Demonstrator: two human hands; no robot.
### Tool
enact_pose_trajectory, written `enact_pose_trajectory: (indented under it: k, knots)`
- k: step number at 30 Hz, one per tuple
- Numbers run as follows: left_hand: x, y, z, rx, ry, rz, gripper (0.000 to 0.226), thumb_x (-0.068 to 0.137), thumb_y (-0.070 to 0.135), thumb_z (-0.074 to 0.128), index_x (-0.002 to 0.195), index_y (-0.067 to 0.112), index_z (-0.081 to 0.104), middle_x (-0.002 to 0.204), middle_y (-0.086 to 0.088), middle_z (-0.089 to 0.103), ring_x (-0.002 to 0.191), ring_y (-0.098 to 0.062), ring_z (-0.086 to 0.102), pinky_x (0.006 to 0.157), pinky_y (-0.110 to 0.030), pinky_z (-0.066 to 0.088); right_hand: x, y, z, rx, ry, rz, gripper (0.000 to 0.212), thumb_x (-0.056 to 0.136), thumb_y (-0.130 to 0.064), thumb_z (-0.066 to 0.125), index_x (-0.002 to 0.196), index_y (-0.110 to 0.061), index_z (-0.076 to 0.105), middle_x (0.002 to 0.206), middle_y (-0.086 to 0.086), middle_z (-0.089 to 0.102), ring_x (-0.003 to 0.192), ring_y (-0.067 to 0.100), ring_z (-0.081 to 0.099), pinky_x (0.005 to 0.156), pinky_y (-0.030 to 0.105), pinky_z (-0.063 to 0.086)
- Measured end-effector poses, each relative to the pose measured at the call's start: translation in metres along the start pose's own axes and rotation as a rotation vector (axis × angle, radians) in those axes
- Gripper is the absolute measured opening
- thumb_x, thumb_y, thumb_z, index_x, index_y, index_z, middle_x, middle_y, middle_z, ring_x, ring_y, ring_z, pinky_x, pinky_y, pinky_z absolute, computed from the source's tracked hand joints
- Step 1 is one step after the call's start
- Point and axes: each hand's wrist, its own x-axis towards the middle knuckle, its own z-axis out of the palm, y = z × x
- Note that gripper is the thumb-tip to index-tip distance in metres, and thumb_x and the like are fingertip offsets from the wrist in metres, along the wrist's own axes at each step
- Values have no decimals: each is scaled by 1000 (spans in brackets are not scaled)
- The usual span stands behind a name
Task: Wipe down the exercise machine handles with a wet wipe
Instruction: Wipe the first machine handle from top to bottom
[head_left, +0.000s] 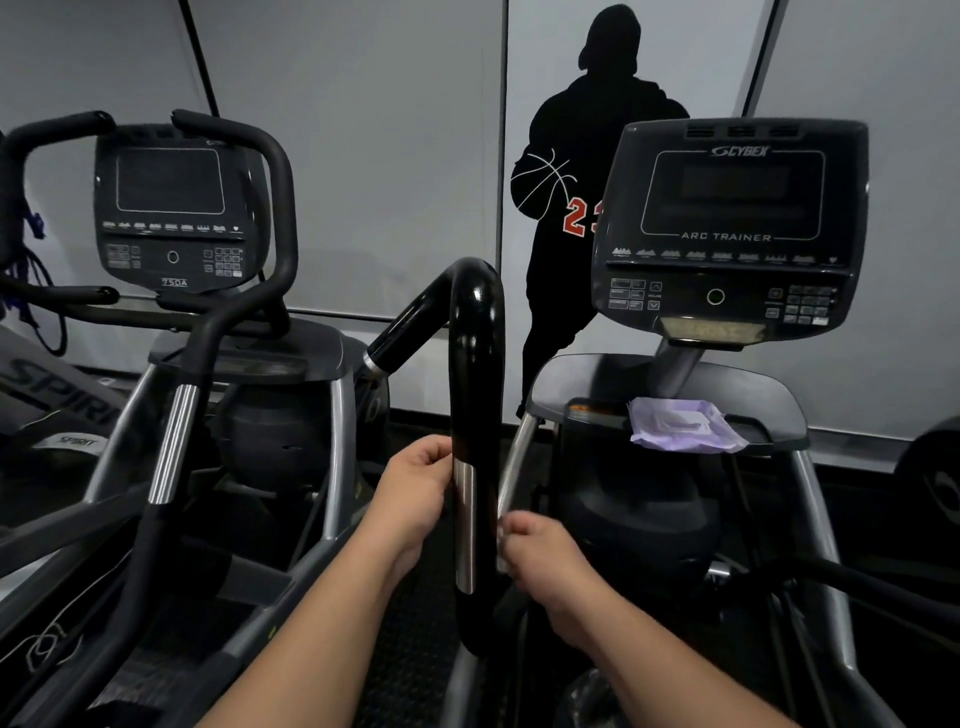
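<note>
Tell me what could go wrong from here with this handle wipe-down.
1. The right hand pinches only a small, blurred white wipe beside the black handle; it could slip out mid-stroke.
2. The left hand touches the handle near its metal strip, possibly re-soiling it.
3. The purple wipe pack overhangs the console shelf and might get knocked off.

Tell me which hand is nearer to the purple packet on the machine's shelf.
The right hand. It is below the purple packet, just right of the black handle, pinching something pale. The left hand is on the far side of the handle, touching it.
</note>
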Motion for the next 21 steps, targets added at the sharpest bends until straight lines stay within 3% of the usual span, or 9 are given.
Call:
enact_pose_trajectory:
  k: [2,6,8,10,13,15,17,21]
  knots:
    - [3,0,0,13,-32,-35,22,94,5,59,83,16,74,76,-12,71,73,-29,63,61,-30,50,2,-4,1,25,6,-8,29,91,-1,54,70,-17,66,52,-6,51,47,6,42,43,18,31]
    - [9,7,0,-56,-105,-63,5,88,17,74,91,16,77,85,-17,72,76,-29,64,61,-31,50,10,-56,-9,251,70,-204,21,93,-3,61,78,-18,60,55,-4,49,46,6,39,45,22,27]
    - [11,8,-2,-64,-127,-55,14,88,23,75,99,14,76,85,-14,73,69,-20,64,57,-26,46,13,-66,-14,319,64,-236,20,91,-1,60,81,-18,59,59,-4,54,48,6,44,47,23,30]
    - [13,7,-3,-47,-135,-65,9,94,17,67,89,17,74,74,-6,71,59,-14,61,51,-23,41,13,-53,-14,270,63,-172,25,90,2,55,76,-18,58,59,-2,52,47,8,43,46,22,31]
    - [12,-2,-5,52,-157,-154,23,98,8,53,83,15,68,69,-6,70,55,-15,62,42,-19,39,6,-7,-2,74,46,13,31,87,3,51,66,-19,58,61,2,51,51,11,43,49,23,32]
    - [11,-6,-7,122,-206,-219,19,98,10,52,94,12,71,86,-18,73,67,-24,66,45,-20,40,3,3,0,48,28,59,33,85,4,50,63,-19,59,63,5,52,54,14,45,50,25,34]
    - [12,-2,-9,92,-239,-235,20,97,12,54,97,12,74,100,-27,72,79,-31,66,51,-23,42,7,-12,-1,111,23,-12,33,84,10,44,68,-13,60,60,5,49,51,13,43,47,22,33]
    - [16,20,-15,-94,-321,-162,17,90,13,64,91,17,81,97,-19,71,78,-22,62,63,-27,43,8,-61,-13,323,16,-186,29,90,11,51,75,-11,62,58,-1,58,47,4,51,47,18,40]
